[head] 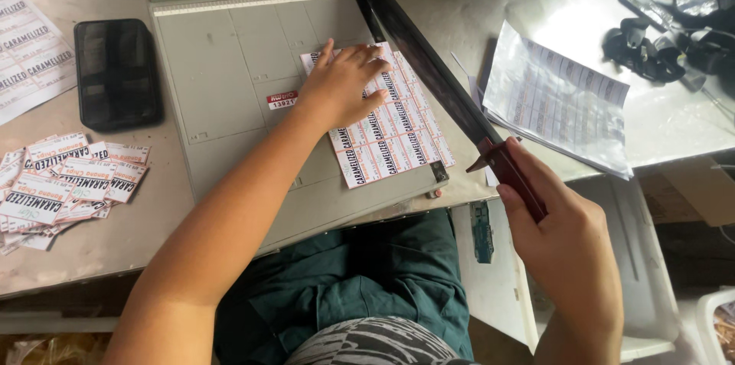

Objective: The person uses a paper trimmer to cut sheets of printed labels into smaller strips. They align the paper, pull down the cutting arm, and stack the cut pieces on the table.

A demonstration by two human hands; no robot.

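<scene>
Nearest the lens, the right hand point(563, 239) is wrapped around the dark red handle point(519, 177) of the trimmer blade point(429, 66), its grip pressed shut around it with the thumb along the top. That blade is raised, its long axis running from the hinge at the far edge of the cutter board point(230, 66) down and to the right toward the person, the handle end nearest the body. On the board's right side lies the label sheet point(402, 139), long axis running away from the person and tilted a little to the left, its right edge close beside the blade line. Flat on it rests the left hand point(344, 86), fingers spread and pressing down, covering the sheet's far left part. Left of the board on the metal worktop point(92, 242) lie a black phone point(116, 73) and a loose heap of cut labels point(65, 181); another printed sheet point(23, 51) is cut off by the left edge. Right of the blade sits a glossy bag of sheets point(559, 97), washed out by glare. Dark clips point(666, 36) at far right are hard to make out.
</scene>
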